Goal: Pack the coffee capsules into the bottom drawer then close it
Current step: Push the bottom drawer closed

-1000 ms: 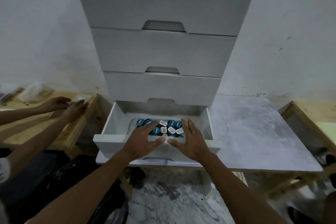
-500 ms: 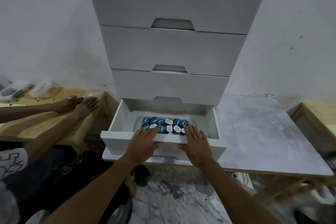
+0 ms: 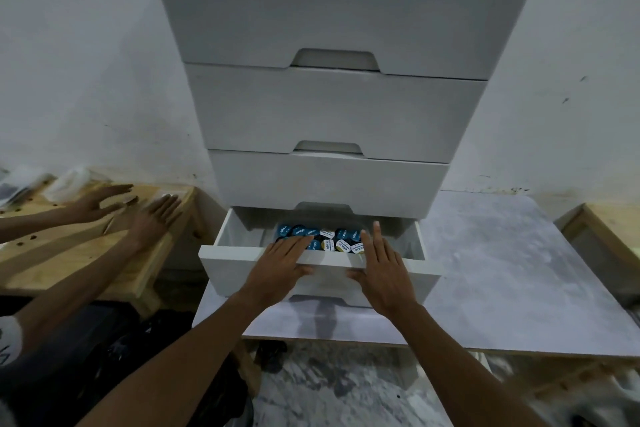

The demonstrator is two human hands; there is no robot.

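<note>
My left hand and my right hand lie flat with the fingers stretched out on the front panel of the bottom drawer, in the lower middle of the frame, and they grip nothing. The drawer stands partly pulled out of the white cabinet, over the grey worktop. The coffee capsules, blue and white, sit inside it just beyond my fingertips, close together.

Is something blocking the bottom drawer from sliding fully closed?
Nothing visible blocks it. The coffee capsules lie below the rim of the bottom drawer. Both hands press flat on its front; fingers reach over the rim.
</note>
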